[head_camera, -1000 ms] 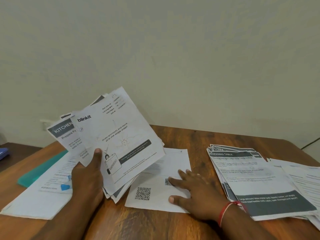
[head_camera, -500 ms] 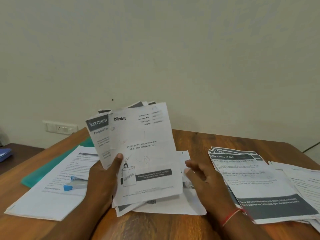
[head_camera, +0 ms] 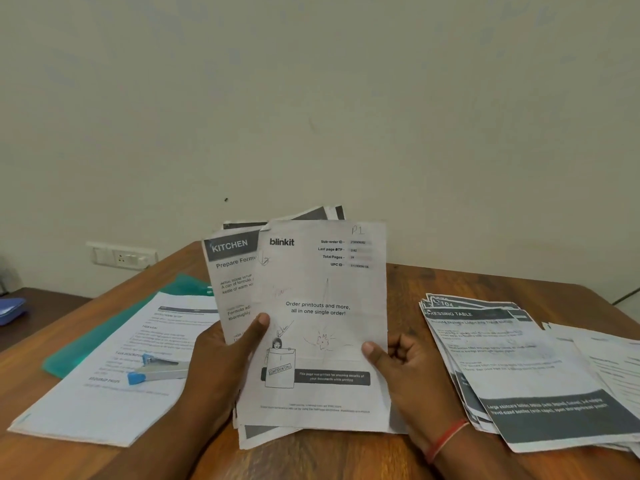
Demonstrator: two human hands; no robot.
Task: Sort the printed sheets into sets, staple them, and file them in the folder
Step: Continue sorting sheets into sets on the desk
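Observation:
I hold a fanned bundle of printed sheets [head_camera: 322, 327] upright over the wooden table [head_camera: 450, 282]. Its front page reads "blinkit"; a "KITCHEN" page shows behind it. My left hand [head_camera: 221, 362] grips the bundle's left edge with the thumb on the front page. My right hand [head_camera: 405, 365] pinches the front page's right edge. A blue and grey stapler [head_camera: 156, 370] lies on a white printed set [head_camera: 114, 375] at the left. A teal folder [head_camera: 104, 330] lies under that set. A "DRESSING TABLE" pile [head_camera: 519, 368] lies at the right.
More loose white sheets [head_camera: 613, 362] overlap the pile at the far right edge. A wall socket plate [head_camera: 121, 256] sits on the wall behind the table's left corner. A blue object [head_camera: 12, 310] rests on a lower dark surface at the far left.
My left hand turned the bundle from tilted to upright and facing me. My right hand left the QR-code sheet on the table and rose to take the front page's right edge.

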